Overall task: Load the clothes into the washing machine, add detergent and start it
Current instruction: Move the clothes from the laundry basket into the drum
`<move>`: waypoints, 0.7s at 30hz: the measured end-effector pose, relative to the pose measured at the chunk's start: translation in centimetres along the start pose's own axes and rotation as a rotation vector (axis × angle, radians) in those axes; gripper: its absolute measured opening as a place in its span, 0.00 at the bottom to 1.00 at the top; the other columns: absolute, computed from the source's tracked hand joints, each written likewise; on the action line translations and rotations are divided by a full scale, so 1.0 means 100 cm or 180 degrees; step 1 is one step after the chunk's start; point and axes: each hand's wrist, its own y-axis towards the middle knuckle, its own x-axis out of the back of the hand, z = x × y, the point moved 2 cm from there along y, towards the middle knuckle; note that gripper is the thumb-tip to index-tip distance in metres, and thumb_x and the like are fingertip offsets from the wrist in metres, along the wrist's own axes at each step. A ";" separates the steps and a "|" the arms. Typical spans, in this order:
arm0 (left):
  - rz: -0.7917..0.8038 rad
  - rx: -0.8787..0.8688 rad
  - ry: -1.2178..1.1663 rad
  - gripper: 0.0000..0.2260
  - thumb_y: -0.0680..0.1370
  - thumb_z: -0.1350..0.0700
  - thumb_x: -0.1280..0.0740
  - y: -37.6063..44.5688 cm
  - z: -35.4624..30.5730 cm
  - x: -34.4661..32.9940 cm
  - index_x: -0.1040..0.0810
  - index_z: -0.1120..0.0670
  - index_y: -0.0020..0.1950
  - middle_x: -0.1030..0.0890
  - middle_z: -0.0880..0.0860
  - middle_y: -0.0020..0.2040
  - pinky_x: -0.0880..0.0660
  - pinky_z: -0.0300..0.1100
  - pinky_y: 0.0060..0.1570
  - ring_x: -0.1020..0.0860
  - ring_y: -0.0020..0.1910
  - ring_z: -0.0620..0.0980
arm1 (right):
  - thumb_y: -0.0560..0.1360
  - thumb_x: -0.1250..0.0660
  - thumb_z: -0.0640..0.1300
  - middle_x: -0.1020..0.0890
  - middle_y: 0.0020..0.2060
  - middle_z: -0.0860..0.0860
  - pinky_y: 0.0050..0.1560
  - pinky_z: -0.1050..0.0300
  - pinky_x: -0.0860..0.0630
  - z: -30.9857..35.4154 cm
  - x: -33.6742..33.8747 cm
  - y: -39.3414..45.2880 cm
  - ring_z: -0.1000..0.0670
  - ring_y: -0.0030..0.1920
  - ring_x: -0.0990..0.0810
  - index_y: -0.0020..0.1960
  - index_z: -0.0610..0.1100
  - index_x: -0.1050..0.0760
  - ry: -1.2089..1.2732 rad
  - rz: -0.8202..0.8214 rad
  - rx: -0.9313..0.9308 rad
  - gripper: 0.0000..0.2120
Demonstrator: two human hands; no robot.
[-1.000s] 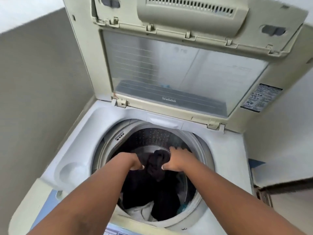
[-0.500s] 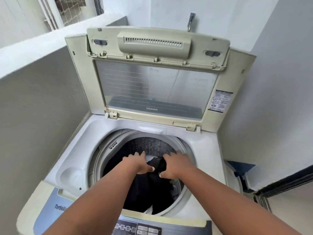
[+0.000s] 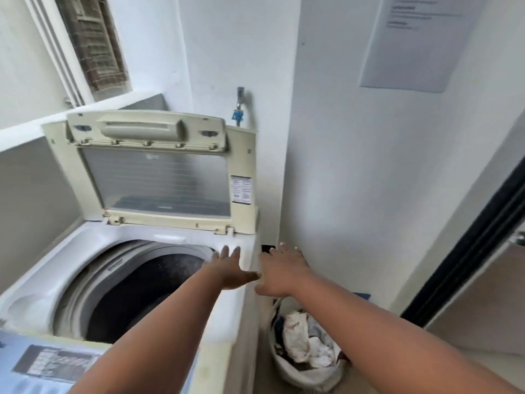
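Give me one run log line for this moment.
hands: left, right open, empty | lid: up | basket: holds clothes

White walls, cream lid, dark drum.

The washing machine (image 3: 227, 314) has a white top deck, while its raised lid (image 3: 244, 155) is yellowed cream around a pale grey translucent window crossed by faint horizontal lines. The drum (image 3: 159, 282) is dark, almost black, speckled with tiny light dots, inside a grey ring. The control panel (image 3: 42, 365) is light blue with a dark grey block. The laundry basket (image 3: 306, 376) is white, holding white, pale blue and dark clothes (image 3: 301, 336). A blue tag hangs on the grey tap (image 3: 240, 100).
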 end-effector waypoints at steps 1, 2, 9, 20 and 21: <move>-0.0014 -0.0122 -0.0043 0.46 0.71 0.28 0.40 0.003 -0.018 -0.002 0.56 0.49 0.79 0.56 0.54 0.79 0.50 0.58 0.74 0.54 0.77 0.57 | 0.69 0.38 0.64 0.38 0.74 0.44 0.71 0.37 0.46 -0.020 0.000 -0.006 0.40 0.76 0.47 0.75 0.49 0.43 0.0023 -0.0014 -0.0075 0.39; -0.0035 -0.0241 -0.0080 0.45 0.71 0.29 0.40 0.007 -0.036 -0.004 0.55 0.48 0.79 0.54 0.54 0.79 0.50 0.57 0.74 0.53 0.77 0.57 | 0.69 0.37 0.63 0.38 0.74 0.44 0.71 0.38 0.44 -0.039 0.000 -0.010 0.40 0.76 0.46 0.75 0.49 0.42 0.0072 0.0002 -0.0160 0.39; 0.0135 -0.0528 -0.0048 0.44 0.72 0.30 0.40 0.079 -0.109 -0.057 0.56 0.49 0.79 0.54 0.54 0.79 0.51 0.52 0.75 0.53 0.78 0.56 | 0.70 0.40 0.64 0.34 0.71 0.45 0.67 0.40 0.39 -0.140 -0.055 0.003 0.41 0.72 0.40 0.74 0.48 0.41 0.0558 0.0378 -0.0666 0.36; 0.1391 -0.0112 0.0155 0.47 0.69 0.32 0.38 0.213 -0.118 -0.214 0.58 0.49 0.79 0.52 0.54 0.79 0.48 0.54 0.73 0.50 0.76 0.58 | 0.68 0.39 0.64 0.34 0.72 0.47 0.68 0.41 0.39 -0.230 -0.213 0.079 0.41 0.72 0.40 0.74 0.52 0.42 0.1008 0.1394 -0.0856 0.38; 0.1449 -0.0113 0.0237 0.47 0.70 0.32 0.37 0.223 -0.117 -0.225 0.59 0.49 0.79 0.53 0.54 0.79 0.50 0.54 0.74 0.52 0.77 0.58 | 0.69 0.39 0.64 0.33 0.71 0.47 0.68 0.41 0.39 -0.233 -0.229 0.085 0.41 0.72 0.40 0.74 0.53 0.42 0.1153 0.1468 -0.0908 0.37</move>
